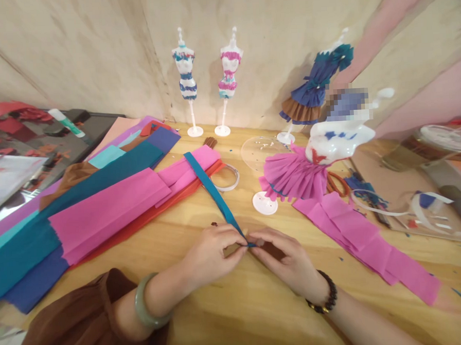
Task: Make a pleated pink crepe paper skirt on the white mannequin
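A narrow teal crepe paper strip (212, 189) runs across the wooden table (237, 306) from the stacked sheets down to my hands. My left hand (209, 253) pinches its near end, with a green bangle on that wrist. Just to the right, my right hand (283, 257) also pinches the strip's end, fingertips almost meeting the left ones; a dark bead bracelet circles its wrist. Both hands rest low on the table. Just beyond my hands stands a white mannequin with a pink pleated skirt (296, 177).
Pink, teal, blue and red crepe sheets (101, 210) lie at left. A tape roll (226, 178) sits mid-table. Three small dress mannequins (187, 77) (229, 74) (314, 85) stand by the wall. Pink paper (365, 242) trails right. A glue bottle (67, 123) lies far left.
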`<state>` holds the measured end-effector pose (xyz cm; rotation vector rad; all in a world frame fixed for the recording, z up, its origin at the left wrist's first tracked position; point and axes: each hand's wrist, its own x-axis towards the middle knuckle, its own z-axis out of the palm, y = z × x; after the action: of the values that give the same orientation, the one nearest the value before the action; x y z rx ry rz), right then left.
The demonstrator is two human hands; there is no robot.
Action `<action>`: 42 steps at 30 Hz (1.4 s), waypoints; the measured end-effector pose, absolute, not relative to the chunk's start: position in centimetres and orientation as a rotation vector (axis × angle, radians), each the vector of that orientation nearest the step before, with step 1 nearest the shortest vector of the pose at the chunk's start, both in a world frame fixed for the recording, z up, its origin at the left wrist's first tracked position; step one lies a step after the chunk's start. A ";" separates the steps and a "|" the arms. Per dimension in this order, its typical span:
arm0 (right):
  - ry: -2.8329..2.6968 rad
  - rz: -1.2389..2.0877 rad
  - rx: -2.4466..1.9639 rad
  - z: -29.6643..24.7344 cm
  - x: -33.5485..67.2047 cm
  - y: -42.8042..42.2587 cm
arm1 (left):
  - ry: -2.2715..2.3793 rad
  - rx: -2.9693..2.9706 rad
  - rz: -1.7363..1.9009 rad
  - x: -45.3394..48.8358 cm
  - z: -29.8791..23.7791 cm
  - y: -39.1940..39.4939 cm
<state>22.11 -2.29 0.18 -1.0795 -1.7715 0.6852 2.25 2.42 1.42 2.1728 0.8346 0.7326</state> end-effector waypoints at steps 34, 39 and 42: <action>-1.778 0.688 -1.077 0.1 22.1 -2.1 | 0.882 2.148 0.701 2.4 2.0 2.2; -1.769 0.693 -1.090 0.2 22.1 -2.1 | 0.911 2.119 0.669 2.5 2.1 2.2; -1.773 0.696 -1.072 0.2 22.1 -2.1 | 0.973 2.056 0.636 2.6 2.2 2.3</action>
<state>22.05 -2.12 0.18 -1.0715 -1.7733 0.6956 2.56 2.29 2.24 2.0560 0.9730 0.6361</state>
